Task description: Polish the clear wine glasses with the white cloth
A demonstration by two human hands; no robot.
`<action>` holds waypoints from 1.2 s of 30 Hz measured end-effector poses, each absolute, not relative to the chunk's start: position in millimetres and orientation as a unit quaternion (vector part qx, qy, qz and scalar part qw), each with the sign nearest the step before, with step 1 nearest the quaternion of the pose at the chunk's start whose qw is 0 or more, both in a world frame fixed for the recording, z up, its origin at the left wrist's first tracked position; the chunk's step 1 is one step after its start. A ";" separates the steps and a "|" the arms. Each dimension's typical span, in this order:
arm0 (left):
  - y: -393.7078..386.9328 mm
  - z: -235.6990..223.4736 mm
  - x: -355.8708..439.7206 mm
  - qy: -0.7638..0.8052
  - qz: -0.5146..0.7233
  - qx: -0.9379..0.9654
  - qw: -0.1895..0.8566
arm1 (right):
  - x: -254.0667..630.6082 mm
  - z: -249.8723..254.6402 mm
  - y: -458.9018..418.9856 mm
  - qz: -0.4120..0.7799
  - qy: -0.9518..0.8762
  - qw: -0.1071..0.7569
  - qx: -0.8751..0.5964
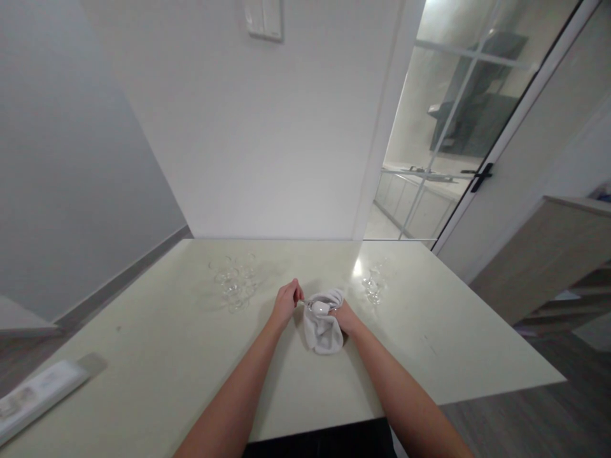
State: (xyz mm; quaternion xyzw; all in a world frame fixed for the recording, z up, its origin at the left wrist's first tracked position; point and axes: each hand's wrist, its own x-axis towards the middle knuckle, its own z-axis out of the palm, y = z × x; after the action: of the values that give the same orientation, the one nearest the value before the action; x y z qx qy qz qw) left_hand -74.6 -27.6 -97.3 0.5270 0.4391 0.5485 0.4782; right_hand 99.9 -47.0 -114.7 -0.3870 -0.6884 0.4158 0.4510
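Two hands work over one table (157, 356). The left hand (287, 300) pinches the thin end of one small shiny piece (320, 308), its rounded end against one white cloth (326, 337). The right hand (344, 316) is at the cloth, fingers mostly hidden; I can't tell their grip. Two clear clusters, left (233, 284) and right (373, 284), defy counting.

Middle of table (167, 356) blocked: white cloth (323, 337) bunched between left hand (287, 299) and right hand (347, 317), thin shiny piece (307, 303) bridging gap from left hand to cloth. Clear tangled pile (233, 286) in way beyond left hand; smaller clear pile (373, 284) beyond right hand. Open lane between piles, back to wall (281, 127). Wide free stretch left of left forearm (248, 375), until white box (42, 394); right side open to table edge.
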 end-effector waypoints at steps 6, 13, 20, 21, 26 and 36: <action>-28.0 -97.0 -74.8 0.427 0.557 0.517 0.489 | 101.6 -124.5 -46.5 0.458 -0.624 0.486 -0.406; -28.8 -96.6 -73.7 0.436 0.569 0.539 0.442 | 101.5 -119.5 -47.1 0.449 -0.665 0.439 -0.404; -35.3 -91.7 -74.0 0.412 0.580 0.575 0.404 | 100.4 -119.1 -50.2 0.450 -0.639 0.456 -0.425; -36.8 -90.8 -73.9 0.402 0.585 0.579 0.401 | 100.4 -120.0 -50.0 0.448 -0.637 0.460 -0.427; -40.8 -88.0 -73.3 0.392 0.599 0.581 0.387 | 101.7 -124.1 -47.5 0.447 -0.622 0.478 -0.430; -33.7 -93.9 -72.7 0.408 0.589 0.563 0.412 | 103.0 -114.6 -51.7 0.519 -0.613 0.465 -0.374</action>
State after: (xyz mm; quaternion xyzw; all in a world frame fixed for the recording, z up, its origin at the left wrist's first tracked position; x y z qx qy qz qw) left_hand -72.7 -33.7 -93.9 0.5625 0.4079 0.5891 0.4125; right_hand 103.0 -51.7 -114.6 -0.3736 -0.6126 0.5186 0.4649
